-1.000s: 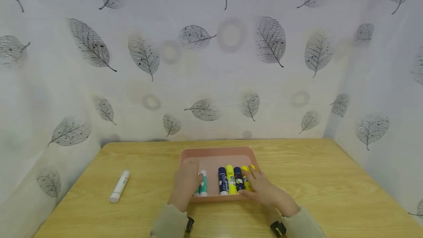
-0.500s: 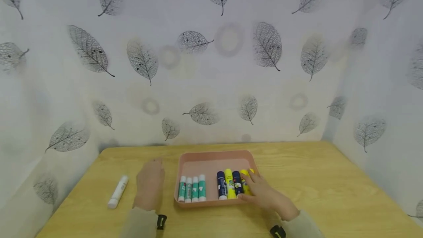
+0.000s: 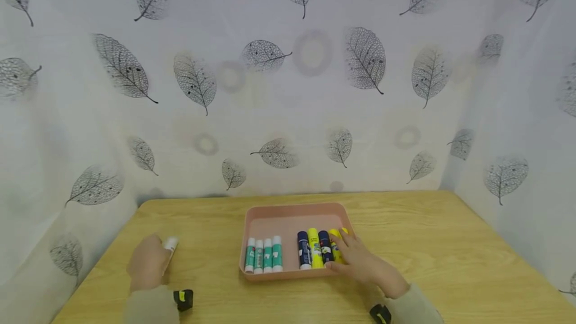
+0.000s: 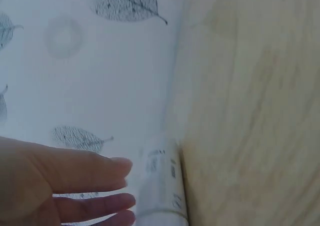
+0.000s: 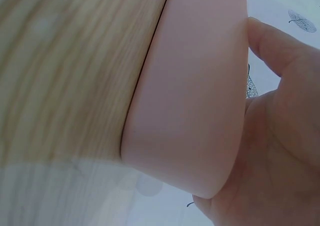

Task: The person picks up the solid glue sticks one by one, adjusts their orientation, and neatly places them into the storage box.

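Note:
My left hand [image 3: 147,263] is at the left of the table, beside a white glue stick [image 3: 171,244] that it partly hides in the head view. In the left wrist view its fingers [image 4: 95,173] reach out nearly straight, the tips just short of the glue stick [image 4: 161,191]. My right hand [image 3: 360,261] lies over the right side of a pink tray [image 3: 292,208], its fingers extended above the yellow glue sticks [image 3: 335,246] there. From the right wrist, the thumb shows at the tray's rim and the palm beside its outer wall [image 5: 185,95].
Inside the tray, several teal-and-white glue sticks [image 3: 268,255] lie in a row at the left. Dark blue glue sticks [image 3: 304,250] alternate with yellow ones at the right. A leaf-patterned curtain [image 3: 288,89] encloses the wooden table [image 3: 216,294] at the back and sides.
My left hand has left the tray's left end and moved left across the table to the white glue stick, uncovering the teal glue sticks. My right hand stays at the tray.

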The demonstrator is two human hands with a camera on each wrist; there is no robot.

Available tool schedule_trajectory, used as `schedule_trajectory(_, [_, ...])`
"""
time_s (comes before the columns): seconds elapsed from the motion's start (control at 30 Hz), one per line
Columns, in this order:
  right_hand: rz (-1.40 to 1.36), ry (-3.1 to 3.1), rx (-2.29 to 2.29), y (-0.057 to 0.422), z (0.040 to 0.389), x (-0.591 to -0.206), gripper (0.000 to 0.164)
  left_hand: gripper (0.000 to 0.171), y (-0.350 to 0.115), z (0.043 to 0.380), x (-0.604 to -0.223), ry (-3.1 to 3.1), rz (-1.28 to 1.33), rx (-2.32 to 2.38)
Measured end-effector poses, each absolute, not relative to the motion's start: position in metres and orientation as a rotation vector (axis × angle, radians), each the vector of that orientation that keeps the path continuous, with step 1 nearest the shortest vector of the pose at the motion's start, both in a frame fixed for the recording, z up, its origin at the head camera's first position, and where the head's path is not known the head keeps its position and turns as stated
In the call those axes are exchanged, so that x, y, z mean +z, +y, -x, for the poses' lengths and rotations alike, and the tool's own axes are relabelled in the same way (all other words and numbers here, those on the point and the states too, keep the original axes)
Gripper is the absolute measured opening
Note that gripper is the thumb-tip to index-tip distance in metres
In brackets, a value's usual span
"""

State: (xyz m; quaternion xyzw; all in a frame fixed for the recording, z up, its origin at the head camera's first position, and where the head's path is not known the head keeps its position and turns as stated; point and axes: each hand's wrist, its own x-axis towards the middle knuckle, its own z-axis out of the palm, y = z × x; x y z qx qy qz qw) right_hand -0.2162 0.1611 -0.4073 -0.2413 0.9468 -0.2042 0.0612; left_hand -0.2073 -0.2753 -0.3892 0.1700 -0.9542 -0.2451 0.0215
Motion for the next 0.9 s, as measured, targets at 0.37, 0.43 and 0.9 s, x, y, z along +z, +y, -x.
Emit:
schedule_trajectory(0.37, [0.726, 2.874, -0.590, 0.162, 0.218, -0.407, 0.068, 0.027, -0.285, 0.202, -0.396, -3.023, -0.613, -0.940])
schedule_trajectory(0.43, [0.729, 2.872, -0.588, 0.162, 0.218, -0.407, 0.068, 0.024, -0.283, 0.201, -0.396, -3.015, -0.588, -0.937])
schedule_trajectory(0.9, [0.745, 2.859, -0.614, 0.161, 0.216, -0.406, 0.068, 0.022, -0.251, 0.206, -0.368, -2.957, -0.286, -0.716])
